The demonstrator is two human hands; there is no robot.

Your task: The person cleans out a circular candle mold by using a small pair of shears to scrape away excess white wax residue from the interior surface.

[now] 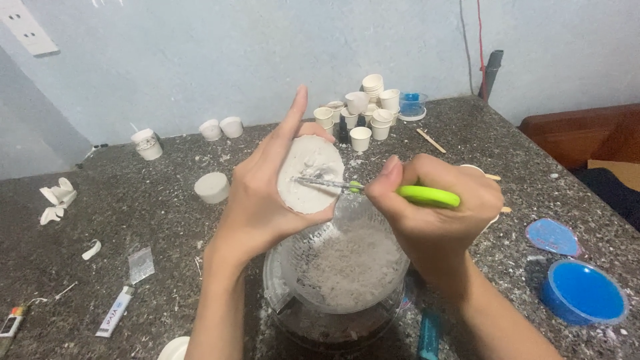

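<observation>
We cannot make out the tool's tip against the white disc. Our left hand cups that chalky, rough disc above the clear bowl on the counter; our right hand has a closed grip on a green-handled tool.

The right hand covered most of the green-handled tool, so its grip end could not be seen, and its thin tip blurred against the white disc that the left hand partly hid from behind. The clear container below was cut off by both forearms, its dark lower contents too dim to identify. At the bottom edge, a white round object and a blue stick were cropped.
</observation>
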